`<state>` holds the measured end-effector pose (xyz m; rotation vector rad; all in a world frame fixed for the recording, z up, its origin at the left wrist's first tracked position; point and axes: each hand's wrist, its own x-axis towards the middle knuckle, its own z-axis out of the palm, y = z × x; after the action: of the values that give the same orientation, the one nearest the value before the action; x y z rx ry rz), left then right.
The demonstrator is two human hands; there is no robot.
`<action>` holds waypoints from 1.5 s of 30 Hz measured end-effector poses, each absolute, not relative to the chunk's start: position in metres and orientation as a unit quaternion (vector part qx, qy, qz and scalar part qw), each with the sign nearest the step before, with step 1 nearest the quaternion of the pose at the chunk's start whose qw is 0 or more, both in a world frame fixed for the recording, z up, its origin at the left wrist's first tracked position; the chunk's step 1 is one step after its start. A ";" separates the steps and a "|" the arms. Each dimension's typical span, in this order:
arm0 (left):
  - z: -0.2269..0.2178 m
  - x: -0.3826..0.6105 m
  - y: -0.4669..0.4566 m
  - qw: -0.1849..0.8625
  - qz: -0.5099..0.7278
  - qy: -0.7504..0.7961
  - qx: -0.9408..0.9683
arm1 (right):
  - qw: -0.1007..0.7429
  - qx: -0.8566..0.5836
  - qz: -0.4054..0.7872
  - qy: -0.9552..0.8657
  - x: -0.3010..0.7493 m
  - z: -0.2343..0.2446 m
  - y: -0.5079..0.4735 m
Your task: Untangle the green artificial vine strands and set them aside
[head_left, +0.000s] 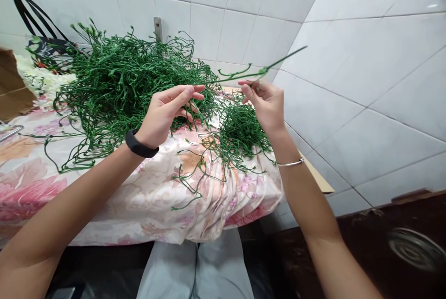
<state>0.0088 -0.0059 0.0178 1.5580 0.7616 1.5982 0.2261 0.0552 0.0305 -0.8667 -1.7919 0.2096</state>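
A thin green artificial flower stem (pixel 232 77) with small side branches stretches between my hands, above the cloth. My left hand (pixel 170 106), with a black band at the wrist, pinches its left end between thumb and index finger, the other fingers loosely curled. My right hand (pixel 266 101), wearing a silver bangle, is closed at the stem's branching part, and the stem's tip points up to the right beyond it. Behind my left hand rises a large tangled pile of green stems (pixel 121 76). A smaller heap of stems (pixel 240 129) lies beneath my right hand.
A floral cloth (pixel 146 201) covers the table, with several loose stems near its front. White artificial flowers (pixel 52 83), brown cardboard (pixel 14 87) and a dark bag (pixel 52 48) are at the left. A tiled wall (pixel 226 24) stands behind. At lower right is a round metal object (pixel 416 249).
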 end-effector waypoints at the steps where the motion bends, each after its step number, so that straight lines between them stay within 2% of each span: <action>1: 0.017 0.008 -0.005 0.387 0.621 0.300 0.612 | 0.545 -0.360 0.111 -0.749 0.226 0.030 0.057; 5: 0.015 0.007 -0.003 0.404 0.611 0.300 0.611 | 0.558 -0.345 0.148 -0.740 0.223 0.030 0.058; 9: 0.014 0.007 -0.002 0.420 0.606 0.304 0.604 | 0.581 -0.328 0.107 -0.737 0.222 0.034 0.052; 16: 0.019 0.011 -0.009 0.450 0.618 0.257 0.592 | 0.553 -0.307 0.100 -0.768 0.216 0.035 0.043; 24: 0.019 0.000 0.003 0.504 0.690 0.244 0.459 | 0.639 -0.266 0.107 -0.714 0.201 0.021 0.041; 28: 0.020 -0.008 0.008 0.507 0.740 0.207 0.391 | 0.561 -0.242 0.120 -0.782 0.194 0.016 0.033; 33: 0.026 -0.012 0.002 0.428 0.754 0.146 0.476 | 0.466 -0.200 0.130 -0.852 0.190 0.014 0.026; 35: 0.026 -0.008 -0.001 0.412 0.733 0.151 0.520 | 0.464 -0.192 0.124 -0.856 0.188 0.013 0.025; 40: 0.012 0.014 -0.005 0.428 0.660 0.215 0.579 | 0.547 -0.236 0.032 -0.802 0.181 0.010 0.016; 45: -0.006 0.030 -0.008 0.485 0.614 0.206 0.588 | 0.488 -0.252 -0.087 -0.831 0.178 0.009 0.012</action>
<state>0.0299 -0.0077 -0.0059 1.4312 0.5024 1.4952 0.1775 0.0120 0.0089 -0.6115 -2.0212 -0.2122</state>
